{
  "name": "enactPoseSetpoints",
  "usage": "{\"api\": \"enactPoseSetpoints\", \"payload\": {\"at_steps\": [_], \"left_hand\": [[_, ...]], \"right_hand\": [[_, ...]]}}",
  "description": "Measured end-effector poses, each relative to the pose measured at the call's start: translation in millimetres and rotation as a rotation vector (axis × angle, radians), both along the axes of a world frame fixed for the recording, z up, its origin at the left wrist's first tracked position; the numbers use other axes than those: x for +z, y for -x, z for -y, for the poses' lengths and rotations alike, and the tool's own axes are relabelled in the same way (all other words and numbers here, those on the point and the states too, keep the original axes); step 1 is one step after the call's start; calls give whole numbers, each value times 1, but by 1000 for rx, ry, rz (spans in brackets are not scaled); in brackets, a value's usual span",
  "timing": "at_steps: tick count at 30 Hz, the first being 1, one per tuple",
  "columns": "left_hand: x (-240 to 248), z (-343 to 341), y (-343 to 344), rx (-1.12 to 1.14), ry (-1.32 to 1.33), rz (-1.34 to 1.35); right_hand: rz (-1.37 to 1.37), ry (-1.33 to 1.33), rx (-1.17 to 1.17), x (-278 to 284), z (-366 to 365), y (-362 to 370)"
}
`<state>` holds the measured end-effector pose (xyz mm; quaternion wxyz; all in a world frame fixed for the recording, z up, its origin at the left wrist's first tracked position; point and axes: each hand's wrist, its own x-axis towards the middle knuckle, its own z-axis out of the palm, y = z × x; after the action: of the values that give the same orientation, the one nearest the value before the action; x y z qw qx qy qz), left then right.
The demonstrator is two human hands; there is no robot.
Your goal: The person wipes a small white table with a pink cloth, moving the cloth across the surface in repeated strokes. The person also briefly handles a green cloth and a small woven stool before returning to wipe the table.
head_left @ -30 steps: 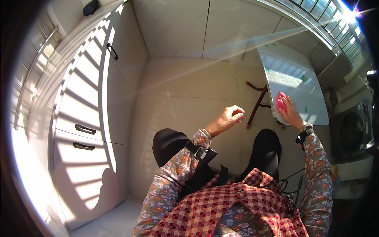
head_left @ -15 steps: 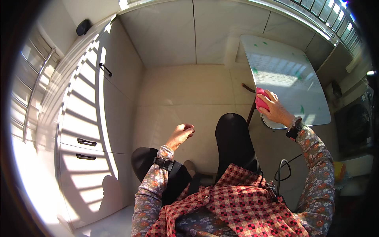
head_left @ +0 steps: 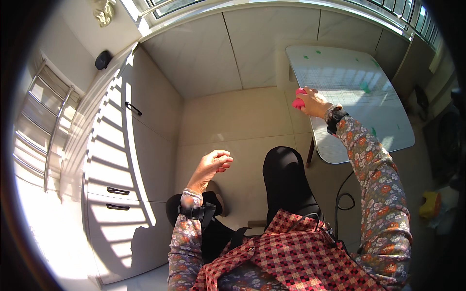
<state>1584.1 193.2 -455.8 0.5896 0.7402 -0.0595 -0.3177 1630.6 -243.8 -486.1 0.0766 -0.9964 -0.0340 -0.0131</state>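
My right hand (head_left: 314,103) is closed round a bright pink cloth (head_left: 299,99), bunched in the fingers. It is at the left edge of a small white table (head_left: 349,116) with rounded corners, and part of the cloth sticks out past that edge. Thin lines and scattered green marks show on the tabletop, along with bands of sunlight. My left hand (head_left: 210,167) hangs in the air over the floor, above my left knee. Its fingers are loosely bent and a little apart, with nothing in them.
A pale cabinet (head_left: 155,136) with black handles stands on the left, near a metal rack (head_left: 56,136). Tiled wall panels (head_left: 267,48) run along the back beneath the window. A black cable (head_left: 338,194) loops beside my right knee. A yellow object (head_left: 429,206) lies at far right.
My right hand has moved with the pink cloth farther up along the table's left edge. My left hand has risen slightly and its fingers have loosened. The whole view has shifted a little.
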Motion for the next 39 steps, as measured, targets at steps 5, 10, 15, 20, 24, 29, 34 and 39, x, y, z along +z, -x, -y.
{"api": "enactPoseSetpoints", "payload": {"at_steps": [5,10,15,20,24,29,34,39], "left_hand": [[1,8,-43,48,109,66],[-1,6,-62,92,181,51],[1,11,-62,34,209,4],[-5,20,-57,-77,142,-48],[-12,22,-50,-107,109,-145],[-14,24,-34,-174,154,-127],[-22,35,-42,-211,165,-157],[-37,44,-55,-203,132,-99]], "right_hand": [[-61,117,-54,3,13,-35],[-149,316,-65,12,23,-100],[-160,291,-166,18,36,-144],[-135,329,-274,2,55,-166],[-48,222,-233,-10,72,-185],[24,272,-241,-9,92,-188],[-47,561,-134,-10,81,-185],[-63,597,-140,-19,52,-163]]}}
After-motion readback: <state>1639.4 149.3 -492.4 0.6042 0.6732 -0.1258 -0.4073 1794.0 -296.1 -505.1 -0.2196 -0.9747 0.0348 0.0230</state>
